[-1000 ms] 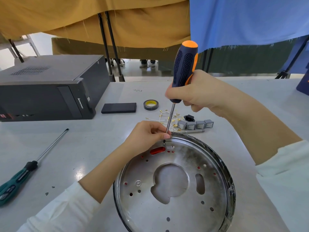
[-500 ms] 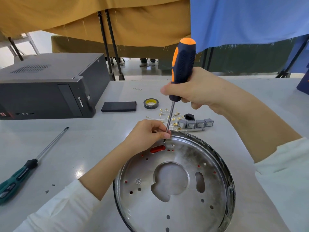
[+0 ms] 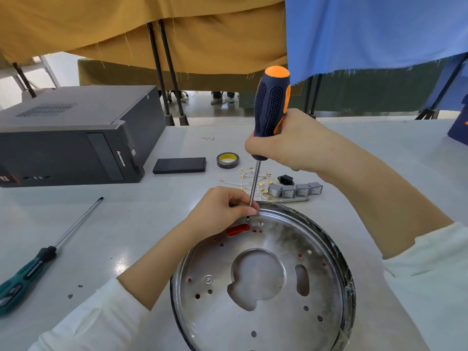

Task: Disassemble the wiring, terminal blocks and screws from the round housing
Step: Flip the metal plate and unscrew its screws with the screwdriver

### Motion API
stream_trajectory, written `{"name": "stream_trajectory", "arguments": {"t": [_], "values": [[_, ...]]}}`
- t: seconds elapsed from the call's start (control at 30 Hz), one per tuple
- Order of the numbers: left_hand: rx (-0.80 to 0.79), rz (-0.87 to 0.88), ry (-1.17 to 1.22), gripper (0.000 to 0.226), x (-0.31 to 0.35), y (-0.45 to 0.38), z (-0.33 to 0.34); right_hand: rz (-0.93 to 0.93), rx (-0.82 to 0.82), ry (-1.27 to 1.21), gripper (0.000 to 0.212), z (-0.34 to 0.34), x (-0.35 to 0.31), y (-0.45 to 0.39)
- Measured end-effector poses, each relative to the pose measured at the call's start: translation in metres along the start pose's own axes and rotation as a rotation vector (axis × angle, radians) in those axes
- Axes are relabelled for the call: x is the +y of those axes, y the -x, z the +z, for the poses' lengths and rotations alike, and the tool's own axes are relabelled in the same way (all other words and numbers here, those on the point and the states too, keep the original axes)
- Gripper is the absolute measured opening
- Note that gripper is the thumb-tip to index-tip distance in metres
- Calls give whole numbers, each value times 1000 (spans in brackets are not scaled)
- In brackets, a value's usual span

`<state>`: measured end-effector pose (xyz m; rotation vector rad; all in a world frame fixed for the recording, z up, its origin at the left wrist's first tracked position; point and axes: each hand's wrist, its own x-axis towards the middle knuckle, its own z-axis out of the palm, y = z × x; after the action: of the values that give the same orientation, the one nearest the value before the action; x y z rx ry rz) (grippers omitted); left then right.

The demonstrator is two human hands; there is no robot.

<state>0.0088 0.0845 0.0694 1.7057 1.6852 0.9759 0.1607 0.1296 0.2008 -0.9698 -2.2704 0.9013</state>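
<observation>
A round metal housing (image 3: 316, 287) lies on the table in front of me, its plate full of holes. My right hand (image 3: 286, 145) grips the black-and-orange handle of a screwdriver (image 3: 271, 107), held nearly upright with its tip at a hole near the housing's far rim. My left hand (image 3: 222, 211) pinches the screwdriver's shaft just above the tip, resting at the rim. Any screw under the tip is hidden. Removed white wires with gold terminals (image 3: 255, 181), a black socket (image 3: 285, 179) and several grey switch blocks (image 3: 295, 191) lie behind the housing.
A green-handled screwdriver (image 3: 38, 262) lies at the left. A black computer case (image 3: 73, 138) stands at the back left, with a flat black box (image 3: 179, 165) and a tape roll (image 3: 227, 160) beside it. A metal rod (image 3: 291, 199) lies near the switches.
The screwdriver handle has turned in my right hand and stands more upright. My left hand stays pinched on the shaft at the rim.
</observation>
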Motion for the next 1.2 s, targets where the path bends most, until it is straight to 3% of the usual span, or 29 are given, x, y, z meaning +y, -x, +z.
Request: {"name": "stream_trajectory", "arguments": {"t": [0.13,0.43,0.6,0.73,0.83,0.97,1.13,1.2], "values": [[60,-28,21,24,1,-1,1,-52,60,129,35,3,0,1],[-5,-14,-2,22,-2,1,-1,36,35,-21,14,-1,2,-1],[35,-28,-35,21,0,0,-1,-30,107,152,38,5,5,-2],[86,-17,-64,16,-2,-1,0,-12,72,106,30,3,8,-2],[29,9,-71,14,-2,1,0,-3,15,24,30,1,6,-1],[-13,0,-111,31,0,2,1,15,-14,17,21,-1,7,-1],[71,-32,-151,25,3,1,2,-74,71,130,45,2,8,0],[65,-32,-166,21,3,2,1,-86,88,121,37,2,10,0]]}}
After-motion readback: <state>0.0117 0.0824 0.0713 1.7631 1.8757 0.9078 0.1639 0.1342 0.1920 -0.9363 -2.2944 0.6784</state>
